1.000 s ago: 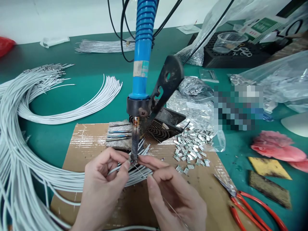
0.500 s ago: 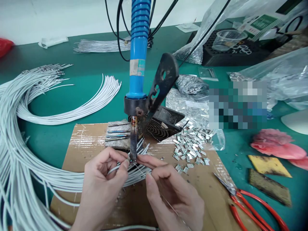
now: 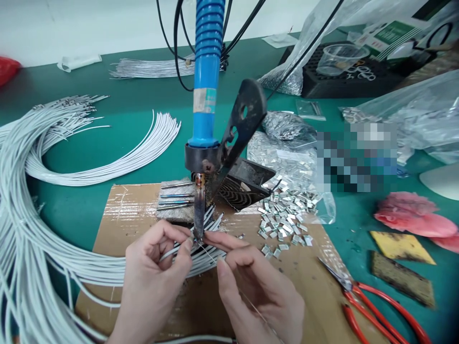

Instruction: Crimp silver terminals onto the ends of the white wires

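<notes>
A blue-handled soldering iron (image 3: 205,122) hangs tip-down in a black stand bracket (image 3: 244,114), its dark tip between my two hands. My left hand (image 3: 156,272) pinches a white cable (image 3: 169,253), the cable's end right at the tip. Thin solder wire (image 3: 247,300) runs across my right hand (image 3: 261,282) up to the tip; its thumb and fingers are closed round the wire. The right index fingertip is beside the tip. What exactly touches at the joint is too small and partly hidden. Behind and under my hands lies a bundle of white cables (image 3: 93,270).
Cardboard (image 3: 304,296) covers the work area. Small metal pieces (image 3: 283,217) are scattered to the right, near a small fan (image 3: 244,188). Red-handled pliers (image 3: 358,291), a yellow sponge (image 3: 403,246) and a brown sponge (image 3: 401,278) lie at the right. More white cables (image 3: 118,167) curve at the left.
Almost nothing differs. Both hands keep their places at the iron's tip, with the cable and solder wire still held there.
</notes>
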The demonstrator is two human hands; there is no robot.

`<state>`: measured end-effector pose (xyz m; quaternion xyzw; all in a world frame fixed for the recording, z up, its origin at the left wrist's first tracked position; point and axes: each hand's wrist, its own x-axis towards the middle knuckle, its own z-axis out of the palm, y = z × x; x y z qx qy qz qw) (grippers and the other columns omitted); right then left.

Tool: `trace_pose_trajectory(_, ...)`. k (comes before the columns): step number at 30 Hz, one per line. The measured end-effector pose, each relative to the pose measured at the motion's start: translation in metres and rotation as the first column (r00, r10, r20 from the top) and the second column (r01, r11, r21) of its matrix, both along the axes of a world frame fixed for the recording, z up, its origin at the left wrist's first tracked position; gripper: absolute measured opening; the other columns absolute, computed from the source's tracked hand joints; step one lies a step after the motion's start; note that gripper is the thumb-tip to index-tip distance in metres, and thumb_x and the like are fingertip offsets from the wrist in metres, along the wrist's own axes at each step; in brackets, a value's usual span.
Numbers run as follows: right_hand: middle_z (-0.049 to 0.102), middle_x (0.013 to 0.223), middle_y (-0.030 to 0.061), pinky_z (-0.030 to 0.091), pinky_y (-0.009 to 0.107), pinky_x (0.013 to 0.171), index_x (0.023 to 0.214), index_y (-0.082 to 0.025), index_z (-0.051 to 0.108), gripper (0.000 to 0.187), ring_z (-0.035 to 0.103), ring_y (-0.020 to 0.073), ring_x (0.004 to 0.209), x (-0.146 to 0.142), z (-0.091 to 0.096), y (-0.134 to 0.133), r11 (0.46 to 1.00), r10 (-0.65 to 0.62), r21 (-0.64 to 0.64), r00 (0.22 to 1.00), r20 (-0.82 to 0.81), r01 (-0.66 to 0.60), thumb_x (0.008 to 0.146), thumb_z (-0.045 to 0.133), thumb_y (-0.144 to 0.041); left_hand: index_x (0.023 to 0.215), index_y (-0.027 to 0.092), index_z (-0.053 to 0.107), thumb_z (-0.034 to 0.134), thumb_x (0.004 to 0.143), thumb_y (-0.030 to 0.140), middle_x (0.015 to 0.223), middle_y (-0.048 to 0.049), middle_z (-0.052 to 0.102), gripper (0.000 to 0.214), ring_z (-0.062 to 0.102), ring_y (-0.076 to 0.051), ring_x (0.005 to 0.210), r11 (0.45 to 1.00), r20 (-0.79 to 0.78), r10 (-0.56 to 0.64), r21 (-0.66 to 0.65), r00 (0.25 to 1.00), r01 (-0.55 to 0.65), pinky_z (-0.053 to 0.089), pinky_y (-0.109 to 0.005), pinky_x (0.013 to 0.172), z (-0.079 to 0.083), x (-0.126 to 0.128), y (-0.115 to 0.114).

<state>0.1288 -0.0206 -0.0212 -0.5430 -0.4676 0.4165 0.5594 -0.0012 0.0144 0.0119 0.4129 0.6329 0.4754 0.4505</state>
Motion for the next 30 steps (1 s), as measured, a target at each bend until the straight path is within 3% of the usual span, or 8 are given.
trace_pose_trajectory(7, 0.081, 0.112, 0.0100, 0.063, 0.024, 0.077, 0.074, -0.022, 0.065, 0.020, 0.080, 0.0219, 0.095, 0.001, 0.003, 0.001, 1.000, -0.014, -0.014, 1.000, -0.007, 0.014, 0.093, 0.063, -0.017, 0.064, 0.021, 0.068, 0.076, 0.070, 0.011, 0.072, 0.0020, 0.072, 0.015, 0.071, -0.013, 0.064, 0.997, 0.054, 0.063, -0.048, 0.997, -0.060, 0.056, -0.015, 0.057, 0.002, 0.008, -0.005)
trace_pose_trajectory(13, 0.081, 0.110, 0.0087, 0.061, 0.023, 0.078, 0.074, -0.022, 0.065, 0.019, 0.080, 0.0198, 0.092, 0.002, 0.001, 0.002, 1.000, -0.018, 0.007, 1.000, -0.004, 0.018, 0.092, 0.065, -0.016, 0.063, 0.022, 0.069, 0.076, 0.070, 0.010, 0.072, 0.0042, 0.071, 0.015, 0.072, -0.010, 0.067, 0.994, 0.076, 0.109, -0.038, 0.991, -0.106, 0.056, -0.011, 0.062, 0.003, 0.011, -0.007)
trace_pose_trajectory(24, 0.081, 0.110, 0.0047, 0.059, 0.017, 0.071, 0.074, -0.023, 0.065, 0.020, 0.079, 0.0158, 0.089, -0.001, 0.000, 0.001, 1.000, -0.027, 0.014, 0.999, -0.020, 0.027, 0.092, 0.065, -0.014, 0.064, 0.022, 0.069, 0.076, 0.071, 0.010, 0.073, 0.0033, 0.073, 0.015, 0.071, -0.011, 0.066, 0.997, 0.064, 0.074, -0.037, 0.995, -0.072, 0.056, -0.012, 0.060, 0.002, 0.009, -0.007)
trace_pose_trajectory(30, 0.081, 0.108, 0.0024, 0.058, 0.019, 0.080, 0.075, -0.024, 0.064, 0.021, 0.079, 0.0150, 0.089, -0.003, 0.000, 0.001, 0.998, -0.041, 0.042, 0.999, -0.004, 0.041, 0.091, 0.064, -0.011, 0.065, 0.021, 0.069, 0.076, 0.073, 0.011, 0.074, 0.0037, 0.073, 0.014, 0.071, -0.009, 0.065, 0.997, 0.069, 0.071, -0.022, 0.995, -0.070, 0.055, -0.011, 0.060, 0.003, 0.009, -0.007)
